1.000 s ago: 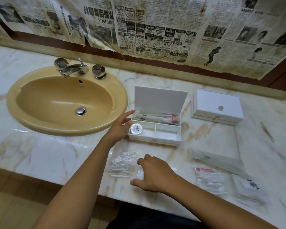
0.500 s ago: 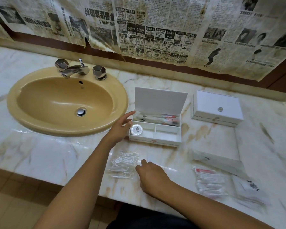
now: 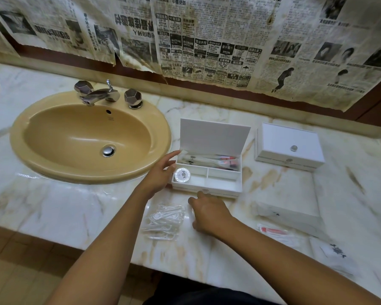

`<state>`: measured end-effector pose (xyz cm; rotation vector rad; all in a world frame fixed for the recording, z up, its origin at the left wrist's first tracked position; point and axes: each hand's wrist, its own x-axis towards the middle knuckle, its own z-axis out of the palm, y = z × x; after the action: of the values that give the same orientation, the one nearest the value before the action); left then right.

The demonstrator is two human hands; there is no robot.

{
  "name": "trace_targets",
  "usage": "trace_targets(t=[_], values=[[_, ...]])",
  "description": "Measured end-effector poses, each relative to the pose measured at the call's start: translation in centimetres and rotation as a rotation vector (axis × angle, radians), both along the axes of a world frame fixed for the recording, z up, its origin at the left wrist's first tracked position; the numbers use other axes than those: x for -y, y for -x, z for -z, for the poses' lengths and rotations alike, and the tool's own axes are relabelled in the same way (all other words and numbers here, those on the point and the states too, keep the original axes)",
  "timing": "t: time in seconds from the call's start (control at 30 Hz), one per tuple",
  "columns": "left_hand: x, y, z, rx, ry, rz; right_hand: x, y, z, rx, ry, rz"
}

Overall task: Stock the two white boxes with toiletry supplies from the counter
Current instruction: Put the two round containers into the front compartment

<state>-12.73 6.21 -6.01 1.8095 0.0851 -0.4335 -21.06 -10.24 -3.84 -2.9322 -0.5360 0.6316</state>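
An open white box stands on the marble counter with its lid upright. Its back compartment holds wrapped toothbrush packets, and a round white disc lies in the front left compartment. To its right sits a second white box, closed. My left hand rests against the open box's left wall, fingers apart. My right hand hovers palm down just in front of the box, fingers curled over a small round white item that is almost fully hidden.
A clear bag of floss picks lies left of my right hand. On the right are a long white packet, a swab bag with a red strip and a printed sachet. The yellow sink is on the left.
My right hand closed over the small round white item on the counter and moved forward with it toward the open box. The left hand stayed at the box's side.
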Motion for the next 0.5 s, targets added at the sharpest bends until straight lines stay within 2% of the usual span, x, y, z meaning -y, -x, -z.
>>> trace_targets(t=[0.17, 0.5], values=[[0.0, -0.1, 0.1, 0.0, 0.002, 0.001, -0.1, 0.0, -1.7, 0.014, 0.031, -0.006], [0.0, -0.3, 0.5, 0.0, 0.007, -0.008, 0.0, -1.3, -3.5, 0.014, -0.045, 0.018]])
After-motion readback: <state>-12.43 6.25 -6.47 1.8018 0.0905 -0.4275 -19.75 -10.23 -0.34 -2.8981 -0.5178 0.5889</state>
